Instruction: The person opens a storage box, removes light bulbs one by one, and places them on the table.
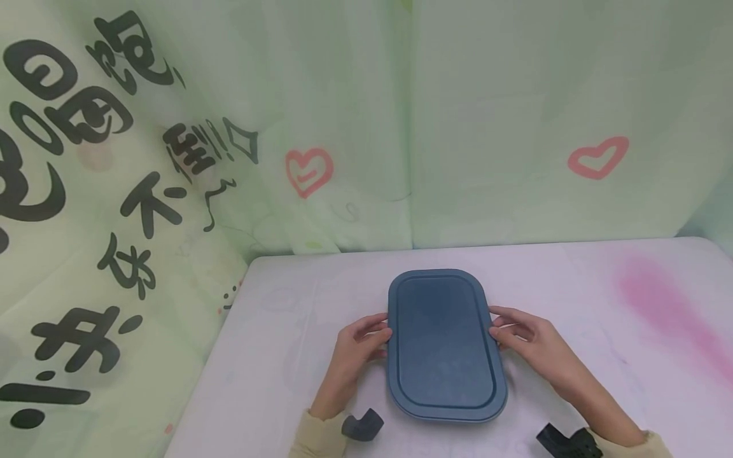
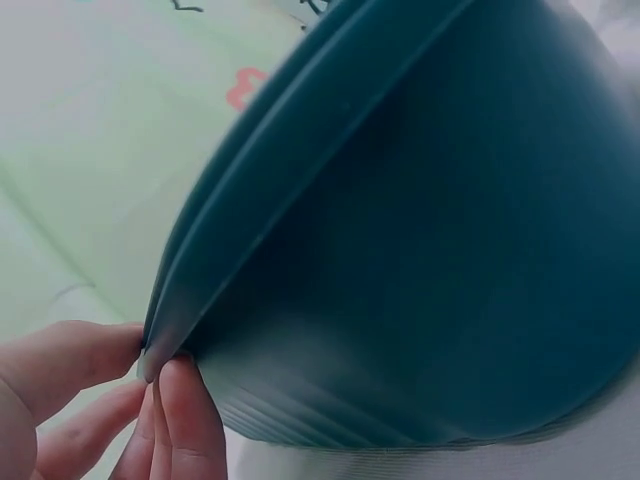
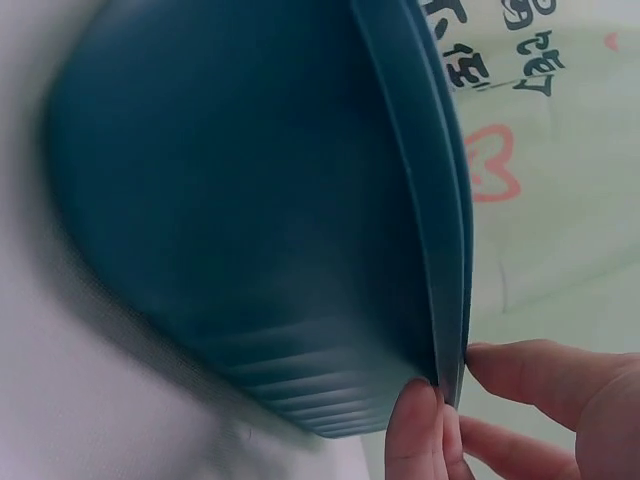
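Note:
A dark blue rectangular storage box (image 1: pixel 445 346) with rounded corners and a lid on top is between my two hands, its long side running away from me. My left hand (image 1: pixel 356 353) pinches the rim on the left side, and my right hand (image 1: pixel 535 343) pinches the opposite rim. In the left wrist view, the thumb and fingers meet the box's rim (image 2: pixel 290 190) from both sides. The right wrist view has the same kind of pinch at the lid edge (image 3: pixel 430 190). Ridges mark the box's side wall (image 3: pixel 300 375), and its contents are hidden.
A pale pink-white tabletop (image 1: pixel 303 356) lies under the box, with a pink smear (image 1: pixel 658 292) at the right. Behind it hangs a light green curtain (image 1: pixel 487 95) with red hearts, and black writing (image 1: pixel 143 203) covers its left part. Black straps (image 1: pixel 363 425) sit at both wrists.

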Tool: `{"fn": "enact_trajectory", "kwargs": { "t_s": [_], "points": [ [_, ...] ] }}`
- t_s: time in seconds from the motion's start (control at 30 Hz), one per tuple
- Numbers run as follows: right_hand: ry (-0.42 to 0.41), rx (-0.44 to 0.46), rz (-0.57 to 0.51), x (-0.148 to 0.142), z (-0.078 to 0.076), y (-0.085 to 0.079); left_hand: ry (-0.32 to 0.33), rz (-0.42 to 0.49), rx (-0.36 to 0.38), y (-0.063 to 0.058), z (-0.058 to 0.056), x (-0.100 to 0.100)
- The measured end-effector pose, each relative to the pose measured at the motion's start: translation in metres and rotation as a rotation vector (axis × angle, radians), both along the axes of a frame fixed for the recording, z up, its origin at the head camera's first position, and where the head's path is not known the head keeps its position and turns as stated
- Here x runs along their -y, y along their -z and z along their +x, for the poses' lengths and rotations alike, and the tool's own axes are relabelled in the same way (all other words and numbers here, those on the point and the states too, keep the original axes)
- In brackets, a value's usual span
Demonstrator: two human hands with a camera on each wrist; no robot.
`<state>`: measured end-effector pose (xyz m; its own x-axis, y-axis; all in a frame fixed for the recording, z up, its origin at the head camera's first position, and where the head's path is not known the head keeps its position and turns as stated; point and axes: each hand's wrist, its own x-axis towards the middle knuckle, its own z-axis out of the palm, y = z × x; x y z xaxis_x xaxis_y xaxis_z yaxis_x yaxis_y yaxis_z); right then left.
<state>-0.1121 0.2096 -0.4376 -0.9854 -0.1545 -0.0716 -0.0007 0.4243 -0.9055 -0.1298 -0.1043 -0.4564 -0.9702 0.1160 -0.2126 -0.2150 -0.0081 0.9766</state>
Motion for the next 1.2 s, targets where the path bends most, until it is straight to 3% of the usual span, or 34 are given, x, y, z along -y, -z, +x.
{"fn": "enact_trajectory", "kwargs": {
  "t_s": [0.67, 1.2],
  "points": [
    [-0.006, 0.032, -0.067, -0.002, 0.004, -0.005, 0.007, 0.046, -0.001, 0.006, 0.000, 0.002],
    [-0.016, 0.063, -0.077, -0.004, 0.004, -0.012, -0.004, 0.021, -0.016, -0.002, 0.001, 0.000]
  ]
}}
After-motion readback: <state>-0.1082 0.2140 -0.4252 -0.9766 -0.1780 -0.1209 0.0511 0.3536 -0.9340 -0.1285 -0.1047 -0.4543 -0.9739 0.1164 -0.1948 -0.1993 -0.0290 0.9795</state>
